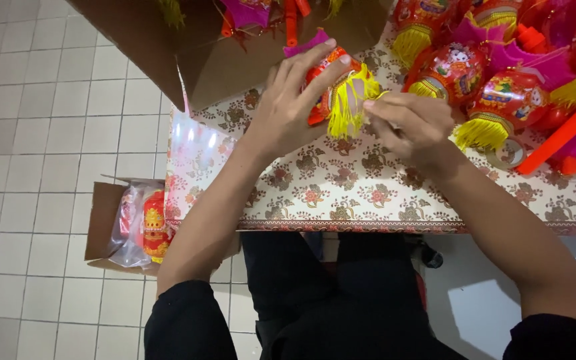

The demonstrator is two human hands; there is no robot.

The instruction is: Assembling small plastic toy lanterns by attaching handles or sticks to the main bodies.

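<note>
Down on the white tiled floor (41,120), far left, there's a small open cardboard box (101,220) with a red and gold lantern in a clear plastic bag (143,227) inside. Just right of it starts the counter (368,193), covered in a cream floral cloth with a patterned border along the near edge. A bigger brown cardboard box (228,63) sits at the counter's back left corner, with some pink and orange bits poking out of the top.

The left hand (288,107) is wrapped around a small red lantern (325,90), its fingers (318,53) curled over the top of it, so it's grasping the lantern just above the counter, in front of the big box. A yellow tassel fringe (349,107) hangs off the lantern's right end. The right hand (415,127) is right beside that, fingers pinched together at the edge of the fringe, touching it, though I can't tell exactly what's between the fingertips.

Further right, at the back of the counter, there's a whole pile of finished red lanterns (495,80) with yellow fringes and pink paper, plus an orange plastic stick (561,137) lying diagonally. Black sleeves on both arms.
</note>
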